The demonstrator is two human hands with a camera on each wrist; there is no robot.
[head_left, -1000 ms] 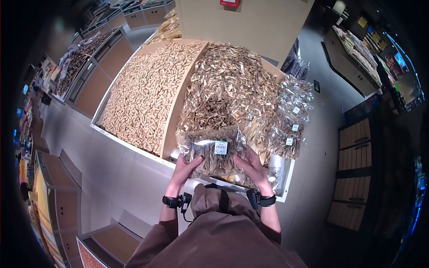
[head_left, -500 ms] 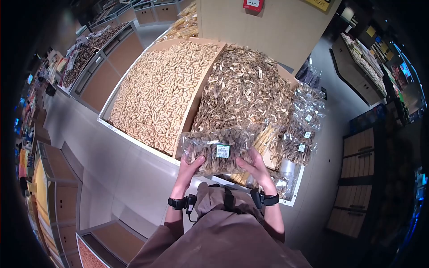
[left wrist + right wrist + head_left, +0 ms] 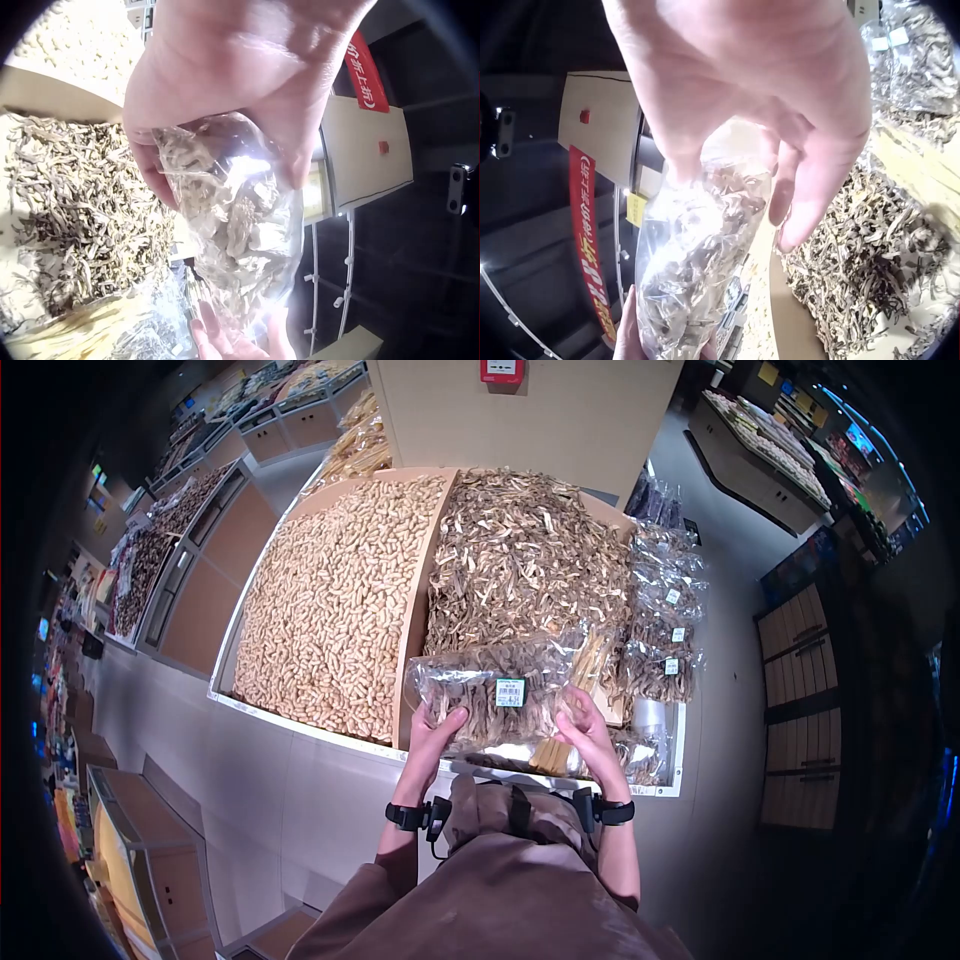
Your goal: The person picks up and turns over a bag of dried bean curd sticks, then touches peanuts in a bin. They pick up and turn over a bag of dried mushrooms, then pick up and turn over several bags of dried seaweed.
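Observation:
A clear plastic bag of dried brown strips (image 3: 480, 695) with a white and green label is held up in front of the body, above the bin's near edge. My left hand (image 3: 435, 738) grips its left end, thumb on the near face. At the other end my right hand (image 3: 592, 738) pinches the bag between thumb and fingers. In the left wrist view the left hand (image 3: 240, 75) curls round the bag (image 3: 240, 217). The right wrist view has the right hand (image 3: 765, 90) round the bag's other end (image 3: 697, 262).
Peanuts (image 3: 335, 605) fill the bin's left part; loose dried strips (image 3: 530, 560) lie right of a wooden divider (image 3: 418, 610). Labelled bags (image 3: 665, 615) line the right side. Yellow sticks (image 3: 550, 757) lie near the front, by the white edge (image 3: 300, 735). A pillar (image 3: 520, 430) stands behind.
The head view has shifted, and the bag with both hands sits slightly further right in it than one second ago. Both hands have kept hold of the bag.

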